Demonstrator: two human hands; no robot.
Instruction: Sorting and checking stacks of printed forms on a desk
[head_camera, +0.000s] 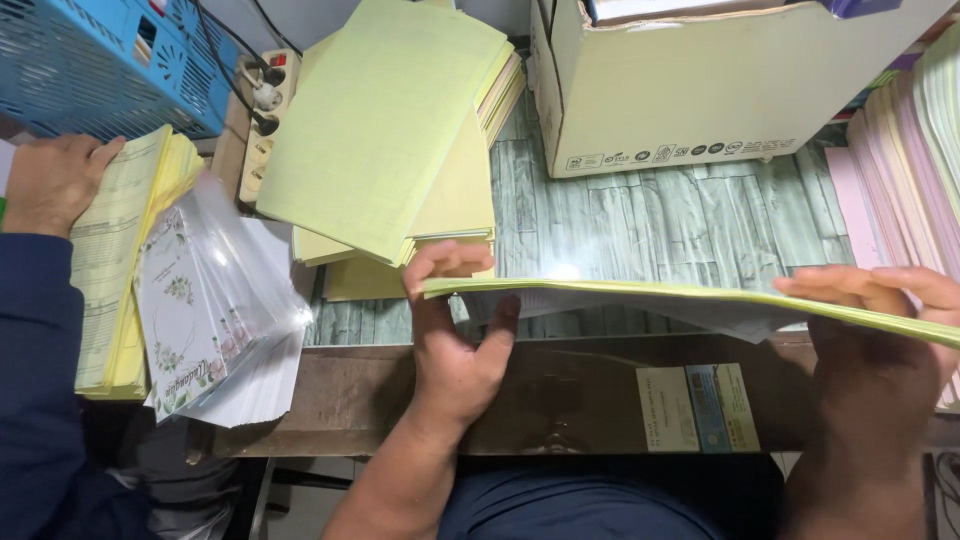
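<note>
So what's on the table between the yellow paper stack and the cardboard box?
Head view: nothing; bare grey-green tabletop between the yellow paper stack and the cardboard box.

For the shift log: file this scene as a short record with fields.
left hand: grips left end of paper sheaf, thumb on top
right hand: grips its right end
sheaf: yellow-green top sheet, white sheets under, held level above table
behind: yellow stack, cardboard box
left: floral sheets, power strip, blue basket
other person's hand: on yellow forms
</note>
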